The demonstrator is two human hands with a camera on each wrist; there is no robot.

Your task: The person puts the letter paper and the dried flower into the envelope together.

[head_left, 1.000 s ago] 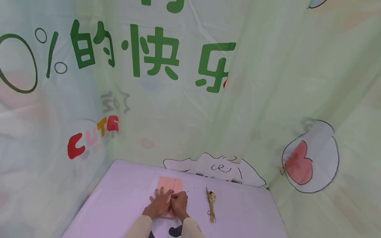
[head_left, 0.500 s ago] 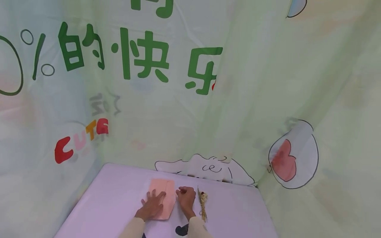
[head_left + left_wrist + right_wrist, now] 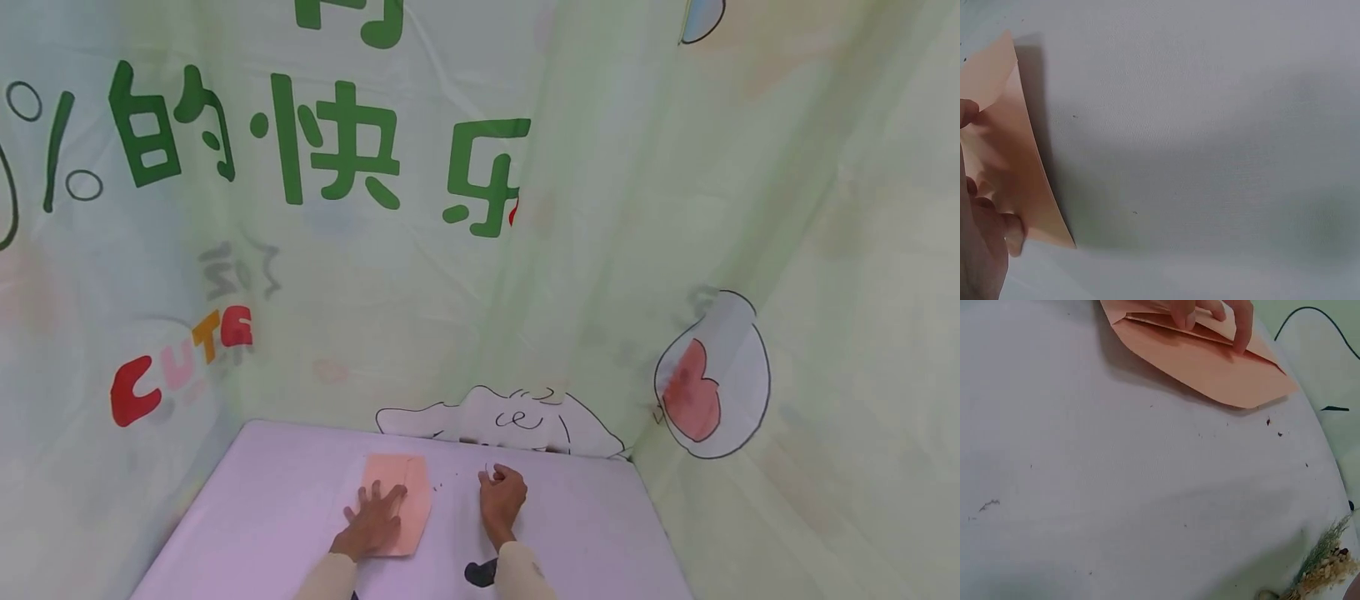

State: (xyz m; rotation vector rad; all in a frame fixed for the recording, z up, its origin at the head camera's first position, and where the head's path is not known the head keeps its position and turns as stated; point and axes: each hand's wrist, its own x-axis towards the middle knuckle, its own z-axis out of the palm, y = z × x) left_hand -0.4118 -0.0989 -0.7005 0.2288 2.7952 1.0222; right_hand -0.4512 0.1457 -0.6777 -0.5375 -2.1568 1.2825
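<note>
A pink paper envelope point(image 3: 415, 508) lies on the table, a slit visible along its folded edges in the right wrist view. My left hand point(image 3: 373, 523) rests on it with spread fingers; two fingers point(image 3: 1244, 328) touch the paper beside the slit. To the right, my right hand point(image 3: 502, 502) hovers over or touches a small bunch of dried flowers point(image 3: 1325, 565), its fingers bent. Most of the bunch is hidden behind this hand in the head view. Whether the fingers pinch the stems cannot be seen.
The table point(image 3: 592, 533) has a pale lilac cover with small dark crumbs near the envelope. A printed curtain point(image 3: 420, 317) hangs along the table's far edge and sides. A black shape point(image 3: 480, 573) is by the right sleeve.
My right hand has left the envelope and moved right to the dried flowers, now largely covering them. My left hand stays on the envelope. The head view has turned slightly to the right.
</note>
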